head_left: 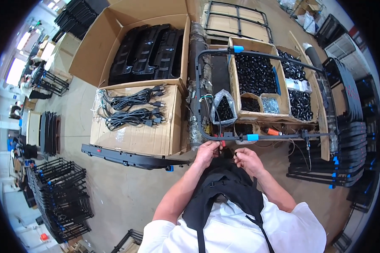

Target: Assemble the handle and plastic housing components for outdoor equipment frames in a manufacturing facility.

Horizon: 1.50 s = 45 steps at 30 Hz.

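Observation:
My left hand (208,153) is closed in a pinch at the near edge of a black tubular frame (274,137), beside a small red piece (222,142). What its fingers hold is too small to name. Just to the right, my right hand (246,159) is also pinched, around something dark and tiny that I cannot make out. The frame has rounded corners and blue clips (252,138) on its bars. A thin black cable (219,122) runs down to the near bar by my left hand. Beyond it sits a plastic bag (224,110) of small black parts.
A divided wooden tray (233,76) holds black fittings and silvery screws (270,105). To the left, coiled power cords (133,111) lie on a cardboard box (147,141), behind which an open carton (88,63) holds black panels. A long black bar (126,159) juts along the box's near edge. Frames are stacked (346,156) right.

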Each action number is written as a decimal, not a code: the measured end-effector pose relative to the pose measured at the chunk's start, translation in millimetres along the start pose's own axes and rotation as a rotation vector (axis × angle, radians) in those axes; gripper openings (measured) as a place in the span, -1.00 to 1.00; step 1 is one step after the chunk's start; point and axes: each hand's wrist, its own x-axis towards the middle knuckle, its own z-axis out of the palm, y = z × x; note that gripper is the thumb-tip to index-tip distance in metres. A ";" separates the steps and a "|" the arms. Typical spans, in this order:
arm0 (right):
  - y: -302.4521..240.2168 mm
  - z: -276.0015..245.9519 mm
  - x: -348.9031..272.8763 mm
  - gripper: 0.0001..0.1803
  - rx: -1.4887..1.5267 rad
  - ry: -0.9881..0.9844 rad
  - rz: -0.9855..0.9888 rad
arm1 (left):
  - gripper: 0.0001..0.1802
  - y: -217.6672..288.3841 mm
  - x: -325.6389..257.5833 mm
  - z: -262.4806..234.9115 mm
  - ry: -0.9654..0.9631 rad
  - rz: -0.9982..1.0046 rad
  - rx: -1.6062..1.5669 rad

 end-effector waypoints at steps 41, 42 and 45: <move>-61.7 97.6 72.8 -0.77 -1.933 -0.589 -0.576 | -0.70 -43.0 -39.3 -8.0 0.269 0.627 0.679; -64.3 99.0 77.3 -0.77 -1.939 -0.602 -0.578 | -0.71 -44.7 -39.3 -10.1 0.263 0.630 0.661; -75.0 102.1 84.3 -0.81 -1.853 -0.731 -0.915 | -0.68 -45.3 -44.8 -21.3 0.149 0.482 0.562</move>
